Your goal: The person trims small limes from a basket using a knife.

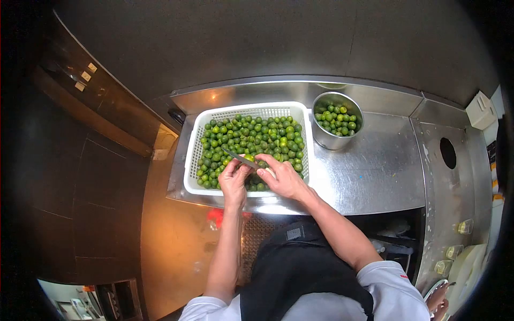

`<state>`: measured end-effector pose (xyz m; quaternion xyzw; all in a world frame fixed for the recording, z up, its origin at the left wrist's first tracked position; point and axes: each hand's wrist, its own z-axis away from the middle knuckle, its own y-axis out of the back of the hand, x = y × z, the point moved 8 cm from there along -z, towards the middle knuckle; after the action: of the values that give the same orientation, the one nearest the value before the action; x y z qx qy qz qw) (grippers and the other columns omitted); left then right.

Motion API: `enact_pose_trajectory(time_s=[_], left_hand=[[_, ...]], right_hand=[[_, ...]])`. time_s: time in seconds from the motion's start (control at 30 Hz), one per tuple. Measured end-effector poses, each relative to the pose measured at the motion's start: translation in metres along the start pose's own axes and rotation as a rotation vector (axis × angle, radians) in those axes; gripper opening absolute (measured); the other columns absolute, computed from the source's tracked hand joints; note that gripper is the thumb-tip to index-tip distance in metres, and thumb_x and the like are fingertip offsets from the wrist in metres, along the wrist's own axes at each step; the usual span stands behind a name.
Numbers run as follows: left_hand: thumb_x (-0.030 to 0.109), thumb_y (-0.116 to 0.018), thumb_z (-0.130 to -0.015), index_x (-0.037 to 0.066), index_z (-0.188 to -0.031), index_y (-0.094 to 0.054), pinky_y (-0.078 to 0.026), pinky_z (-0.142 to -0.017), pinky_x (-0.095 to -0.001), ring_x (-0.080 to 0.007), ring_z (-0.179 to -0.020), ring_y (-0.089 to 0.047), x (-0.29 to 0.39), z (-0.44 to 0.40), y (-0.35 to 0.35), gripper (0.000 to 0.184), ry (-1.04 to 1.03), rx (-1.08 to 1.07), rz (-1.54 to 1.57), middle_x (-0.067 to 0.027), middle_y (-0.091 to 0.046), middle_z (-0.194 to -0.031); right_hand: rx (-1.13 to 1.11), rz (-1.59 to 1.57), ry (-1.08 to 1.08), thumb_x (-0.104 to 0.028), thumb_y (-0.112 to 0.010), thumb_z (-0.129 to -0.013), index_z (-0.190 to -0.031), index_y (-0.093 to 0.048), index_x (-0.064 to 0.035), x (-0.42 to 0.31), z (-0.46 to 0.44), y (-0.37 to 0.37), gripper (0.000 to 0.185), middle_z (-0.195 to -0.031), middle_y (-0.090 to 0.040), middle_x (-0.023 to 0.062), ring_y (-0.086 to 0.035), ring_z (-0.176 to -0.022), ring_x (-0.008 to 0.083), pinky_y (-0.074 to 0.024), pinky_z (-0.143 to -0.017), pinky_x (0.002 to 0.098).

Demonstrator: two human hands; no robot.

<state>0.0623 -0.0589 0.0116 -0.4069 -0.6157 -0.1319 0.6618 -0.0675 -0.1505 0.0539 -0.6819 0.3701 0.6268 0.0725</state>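
Over the front part of a white plastic basket (190, 160) full of small green limes (251, 134), both hands are close together. A knife (240, 159) is gripped in my right hand (282, 177), its blade pointing up and to the left. My left hand (234, 182) has its fingers closed near the blade, pinching something small that its fingers mostly hide. A lime with a yellowish face (249, 158) shows just behind the blade; whether it is held or lies in the basket is unclear.
Right of the basket, a round steel pot (333, 142) with more limes stands on the steel counter (375, 176). A raised steel edge runs along the back wall. Small clear containers (454, 251) are at the far right, near another person's hand (440, 307).
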Motion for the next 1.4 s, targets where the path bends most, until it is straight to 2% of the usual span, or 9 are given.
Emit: enact_pose_trajectory(time_s=[0.3, 0.4, 0.6, 0.9, 1.07, 1.23, 1.27, 1.33, 1.4], left_hand=[[0.008, -0.068, -0.091, -0.006, -0.118, -0.061, -0.057, -0.082, -0.0297, -0.0133, -0.089, -0.065, 0.007, -0.002, 0.002, 0.031, -0.066, 0.027, 0.004, -0.007, -0.066, -0.101], [0.005, -0.067, -0.091, -0.007, -0.118, -0.06, -0.057, -0.08, -0.0285, -0.0126, -0.088, -0.065, 0.005, 0.009, -0.008, 0.031, -0.035, -0.026, -0.284, -0.0071, -0.066, -0.101], [0.005, -0.067, -0.09, -0.007, -0.119, -0.06, -0.056, -0.079, -0.0266, -0.0118, -0.09, -0.063, 0.004, 0.004, -0.004, 0.032, -0.011, 0.044, -0.085, -0.0075, -0.066, -0.104], [0.004, -0.066, -0.091, -0.005, -0.121, -0.057, -0.056, -0.079, -0.0268, -0.0144, -0.09, -0.065, -0.003, -0.001, -0.006, 0.033, 0.073, -0.055, -0.04, -0.0078, -0.065, -0.106], [0.007, -0.066, -0.092, -0.004, -0.124, -0.056, -0.058, -0.079, -0.0276, -0.0163, -0.093, -0.066, 0.003, -0.002, -0.013, 0.035, 0.107, -0.046, 0.002, -0.0109, -0.065, -0.108], [0.007, -0.06, -0.094, -0.001, -0.12, -0.053, -0.054, -0.068, -0.0249, -0.0132, -0.086, -0.061, 0.065, 0.01, 0.005, 0.028, -0.314, 0.428, -0.432, -0.0094, -0.061, -0.106], [0.006, -0.057, -0.095, 0.0, -0.12, -0.051, -0.053, -0.066, -0.0241, -0.0125, -0.084, -0.059, 0.083, 0.012, -0.015, 0.027, -0.418, 0.39, -0.396, -0.0093, -0.06, -0.106], [-0.003, -0.057, -0.092, 0.0, -0.123, -0.05, -0.059, -0.066, -0.0256, -0.0186, -0.098, -0.062, 0.102, -0.001, -0.069, 0.033, -0.477, 0.243, -0.386, -0.0111, -0.059, -0.111], [-0.002, -0.064, -0.088, 0.001, -0.129, -0.051, -0.059, -0.067, -0.026, -0.0185, -0.097, -0.064, 0.11, -0.03, -0.136, 0.044, -0.384, -0.095, -0.369, -0.0107, -0.061, -0.115]], right_hand=[[0.033, 0.063, 0.053, -0.024, -0.059, -0.092, -0.126, -0.054, -0.0044, 0.005, -0.002, -0.003, 0.039, -0.079, -0.065, 0.0248, -0.067, -0.075, 0.0405, -0.0498, -0.069, 0.0435], [0.005, -0.028, -0.079, -0.024, -0.059, -0.092, -0.125, -0.054, -0.0049, 0.004, -0.005, 0.004, 0.038, -0.083, -0.066, 0.025, -0.068, -0.079, 0.039, -0.0505, -0.072, 0.0427], [0.068, -0.038, 0.063, -0.024, -0.057, -0.093, -0.125, -0.054, -0.006, 0.009, -0.008, 0.004, 0.037, -0.072, -0.064, 0.0195, -0.067, -0.069, 0.0346, -0.0497, -0.067, 0.0418], [-0.167, -0.426, -0.177, -0.028, -0.045, -0.102, -0.131, -0.051, -0.0026, 0.024, -0.01, -0.009, 0.038, -0.066, -0.06, 0.0044, -0.052, -0.052, 0.0082, -0.0393, -0.05, 0.0239], [-0.266, -0.738, -0.346, -0.03, -0.04, -0.105, -0.132, -0.046, -0.0018, 0.034, -0.01, -0.012, 0.039, -0.067, -0.059, 0.005, -0.045, -0.047, 0.006, -0.0358, -0.043, 0.0202], [0.087, -0.748, -0.524, -0.032, -0.041, -0.104, -0.126, -0.045, -0.0034, 0.07, -0.007, 0.004, 0.036, -0.066, -0.054, 0.0028, -0.043, -0.046, 0.0069, -0.0348, -0.041, 0.0221], [0.135, -0.751, -0.574, -0.032, -0.042, -0.104, -0.125, -0.045, -0.0036, 0.081, -0.005, 0.005, 0.036, -0.067, -0.055, 0.003, -0.043, -0.046, 0.0073, -0.0353, -0.041, 0.0224], [0.201, -0.741, -0.636, -0.032, -0.043, -0.103, -0.124, -0.045, -0.004, 0.09, 0.001, 0.011, 0.035, -0.069, -0.055, 0.0035, -0.044, -0.047, 0.0081, -0.0361, -0.041, 0.0231], [0.212, -0.715, -0.664, -0.032, -0.044, -0.103, -0.122, -0.045, -0.0044, 0.087, 0.003, 0.009, 0.034, -0.07, -0.056, 0.0042, -0.045, -0.048, 0.0088, -0.0365, -0.041, 0.0237]])
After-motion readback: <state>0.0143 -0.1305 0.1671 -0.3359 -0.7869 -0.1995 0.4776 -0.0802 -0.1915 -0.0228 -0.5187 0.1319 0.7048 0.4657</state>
